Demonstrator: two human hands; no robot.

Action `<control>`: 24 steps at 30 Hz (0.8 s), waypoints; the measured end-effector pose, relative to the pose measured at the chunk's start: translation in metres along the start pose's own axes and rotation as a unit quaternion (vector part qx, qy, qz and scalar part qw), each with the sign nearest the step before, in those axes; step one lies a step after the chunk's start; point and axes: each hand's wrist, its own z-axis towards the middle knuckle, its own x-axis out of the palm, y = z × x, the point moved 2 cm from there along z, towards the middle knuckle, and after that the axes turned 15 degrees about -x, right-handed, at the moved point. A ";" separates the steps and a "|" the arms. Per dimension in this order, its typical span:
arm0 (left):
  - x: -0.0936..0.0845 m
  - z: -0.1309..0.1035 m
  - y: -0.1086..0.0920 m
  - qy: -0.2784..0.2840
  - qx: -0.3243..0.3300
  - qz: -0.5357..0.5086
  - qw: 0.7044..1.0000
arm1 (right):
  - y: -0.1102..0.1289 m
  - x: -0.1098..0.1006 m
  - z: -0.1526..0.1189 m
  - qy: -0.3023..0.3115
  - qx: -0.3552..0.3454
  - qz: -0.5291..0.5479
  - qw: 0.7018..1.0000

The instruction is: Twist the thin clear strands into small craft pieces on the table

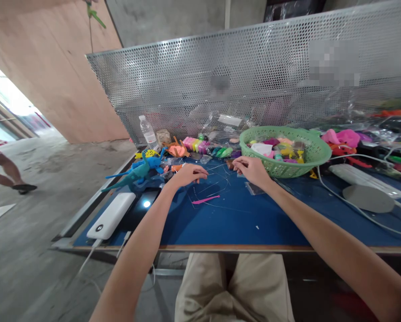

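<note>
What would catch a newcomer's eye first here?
Probably the green basket heaped with colourful pieces, right of centre on the blue tabletop. Next, the bright pink strip lying between the forearms, then the blue and teal toy creatures at the table's left.

Creased beige trousers point(203, 286); forearms point(151, 223) and hands point(189, 174) bare.

Head-worn camera above table edge, facing forward and down.
</note>
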 end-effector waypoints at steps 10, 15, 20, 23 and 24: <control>-0.013 0.005 0.008 -0.177 0.064 0.193 0.963 | -0.002 0.003 0.001 0.046 -0.056 -0.053 0.996; -0.005 -0.005 -0.010 -0.146 0.109 0.216 0.959 | -0.001 0.008 -0.001 0.055 -0.053 -0.026 0.997; 0.005 -0.009 -0.020 -0.076 0.130 0.211 0.966 | 0.002 0.010 -0.002 0.108 -0.097 -0.003 0.989; 0.012 -0.009 -0.020 -0.037 0.112 0.194 0.974 | 0.006 0.011 -0.002 0.149 -0.124 0.024 0.981; 0.014 -0.009 -0.020 -0.022 0.104 0.181 0.978 | 0.007 0.011 -0.002 0.158 -0.141 0.023 0.977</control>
